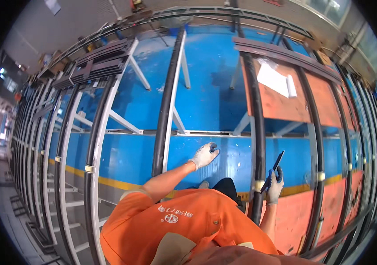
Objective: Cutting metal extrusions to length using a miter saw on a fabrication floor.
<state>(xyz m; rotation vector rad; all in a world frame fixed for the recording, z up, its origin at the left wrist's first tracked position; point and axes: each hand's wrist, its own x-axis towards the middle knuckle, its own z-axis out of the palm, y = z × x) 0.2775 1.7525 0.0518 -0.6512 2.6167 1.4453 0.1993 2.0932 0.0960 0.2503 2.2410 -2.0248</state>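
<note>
Right grip (pixel 275 187), 1 held strip (pixel 279 160), 2 gloves (pixel 204 157)

Strip (pixel 278 160) in R fingers (pixel 280 173) | sheet (pixel 272 80) on board (pixel 281 111), fwd R | bar stack (pixel 104 59) on rails (pixel 97 120), fwd L

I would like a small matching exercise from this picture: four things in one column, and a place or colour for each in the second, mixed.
Things:
1. Left gloved hand
2. Thin black strip
3. White paper sheet
4. Work shirt

Places or colours:
A. on an orange board
B. orange
C. in the right gloved hand
D. over the blue floor

Pairs: 1-D, 2-C, 3-A, 4-B
</note>
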